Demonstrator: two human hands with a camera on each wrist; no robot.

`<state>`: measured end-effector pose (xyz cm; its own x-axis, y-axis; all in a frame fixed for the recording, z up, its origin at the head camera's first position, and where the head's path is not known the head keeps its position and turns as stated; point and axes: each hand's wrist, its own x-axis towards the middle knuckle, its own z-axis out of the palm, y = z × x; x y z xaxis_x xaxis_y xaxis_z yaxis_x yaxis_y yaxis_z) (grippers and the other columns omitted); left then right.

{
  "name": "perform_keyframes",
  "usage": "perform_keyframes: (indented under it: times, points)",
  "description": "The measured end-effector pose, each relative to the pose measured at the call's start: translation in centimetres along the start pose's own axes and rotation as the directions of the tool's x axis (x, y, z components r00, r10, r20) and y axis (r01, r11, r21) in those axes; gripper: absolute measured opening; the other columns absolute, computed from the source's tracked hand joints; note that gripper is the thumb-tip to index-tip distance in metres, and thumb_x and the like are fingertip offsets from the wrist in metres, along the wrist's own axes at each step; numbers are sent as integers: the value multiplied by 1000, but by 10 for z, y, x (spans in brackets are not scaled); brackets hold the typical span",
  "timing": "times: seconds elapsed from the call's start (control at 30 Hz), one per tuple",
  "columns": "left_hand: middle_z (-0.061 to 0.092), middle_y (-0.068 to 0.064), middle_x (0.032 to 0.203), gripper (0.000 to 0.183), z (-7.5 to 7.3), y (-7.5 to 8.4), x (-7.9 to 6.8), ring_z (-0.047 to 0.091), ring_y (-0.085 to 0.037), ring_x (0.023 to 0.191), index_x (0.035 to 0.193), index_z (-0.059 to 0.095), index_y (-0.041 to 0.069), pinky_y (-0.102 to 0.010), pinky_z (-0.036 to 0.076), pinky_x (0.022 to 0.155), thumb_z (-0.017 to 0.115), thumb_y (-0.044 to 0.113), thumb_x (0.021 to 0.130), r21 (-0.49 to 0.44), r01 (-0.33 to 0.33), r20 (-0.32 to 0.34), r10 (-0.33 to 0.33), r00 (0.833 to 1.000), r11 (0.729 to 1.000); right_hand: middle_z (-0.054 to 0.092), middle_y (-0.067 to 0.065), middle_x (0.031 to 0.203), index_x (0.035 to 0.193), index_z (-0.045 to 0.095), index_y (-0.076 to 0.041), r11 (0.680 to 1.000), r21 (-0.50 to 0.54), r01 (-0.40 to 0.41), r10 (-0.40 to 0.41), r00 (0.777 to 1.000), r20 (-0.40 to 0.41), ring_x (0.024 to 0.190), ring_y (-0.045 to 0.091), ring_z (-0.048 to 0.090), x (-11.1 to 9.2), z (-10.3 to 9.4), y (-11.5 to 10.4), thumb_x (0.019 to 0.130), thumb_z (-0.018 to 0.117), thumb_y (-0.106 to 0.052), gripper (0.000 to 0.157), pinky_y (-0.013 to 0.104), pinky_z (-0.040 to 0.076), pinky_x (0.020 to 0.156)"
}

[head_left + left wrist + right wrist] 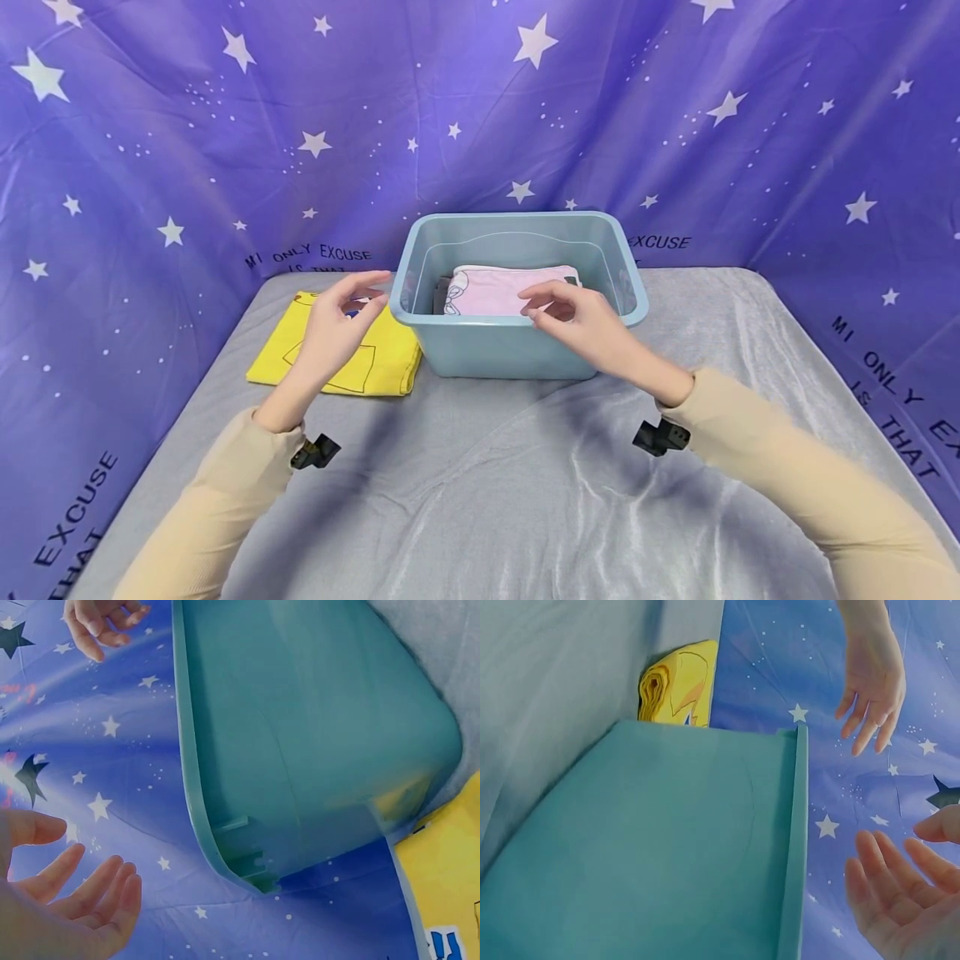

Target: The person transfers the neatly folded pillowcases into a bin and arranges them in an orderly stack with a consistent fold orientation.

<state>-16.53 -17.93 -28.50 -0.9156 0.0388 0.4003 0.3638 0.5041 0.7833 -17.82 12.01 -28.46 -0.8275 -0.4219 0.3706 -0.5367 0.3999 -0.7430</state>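
Note:
A blue-green plastic bin point(510, 350) stands at the back of the table, with a folded pink cloth point(495, 287) lying inside it. To its left is a folded yellow cloth point(375, 367) with printed line drawings. My left hand point(337, 325) hovers over the yellow cloth by the bin's left rim, fingers relaxed and holding nothing. Over the bin's front right rim is my right hand point(577, 321), loosely bent and holding nothing. In the left wrist view the left hand point(82, 907) shows spread fingers; the right wrist view shows the right hand point(907, 892) likewise, apart from the bin point(667, 840).
A grey velvety cloth point(495, 492) covers the table. Behind and at both sides hangs a purple curtain point(450, 100) with white stars and lettering. Something dark point(441, 297) shows under the pink cloth inside the bin. Small black cameras sit on both wrists.

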Motion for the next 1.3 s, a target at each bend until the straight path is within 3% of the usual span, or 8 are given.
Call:
perform_keyframes:
  times: [0.2,0.6,0.77,1.07,1.3]
  points:
    - [60,-14,117,30,-3,-6,-7,52,4,91,119,58,2,-23,43,83,54,9,89,-28,31,-15,-31,999,999,68,11,93,110,62,-2,999,29,22,-22,1000,-4,75,20,65,-4,12,4,86,57,-3,24,23,50,69]
    - [59,-19,117,30,-9,-25,-23,55,2,92,118,58,-2,-13,42,82,55,5,89,-73,43,-44,-46,998,996,68,14,94,109,61,1,991,131,12,-14,1000,18,78,18,64,-14,39,7,86,57,-1,24,25,51,72]
    - [59,-18,117,31,-11,-30,-29,52,7,91,118,58,-2,-10,42,79,56,5,89,-58,65,-46,-68,997,996,68,15,94,110,61,3,982,188,-23,15,999,42,79,22,64,-17,52,8,86,56,-1,24,25,51,72]
    - [60,-16,118,33,-16,-47,-37,53,3,94,122,57,3,-15,41,80,56,11,90,7,111,-47,-111,993,994,67,13,94,111,61,-2,970,231,-79,52,991,122,78,21,64,-19,75,17,88,55,-4,24,26,51,71]
    - [59,19,102,32,-19,-61,-41,53,9,88,119,58,0,-11,42,77,58,10,88,-8,98,-69,-98,993,995,67,12,94,113,60,-4,962,253,-104,65,985,160,77,15,63,-19,92,25,86,53,-1,28,26,52,70]
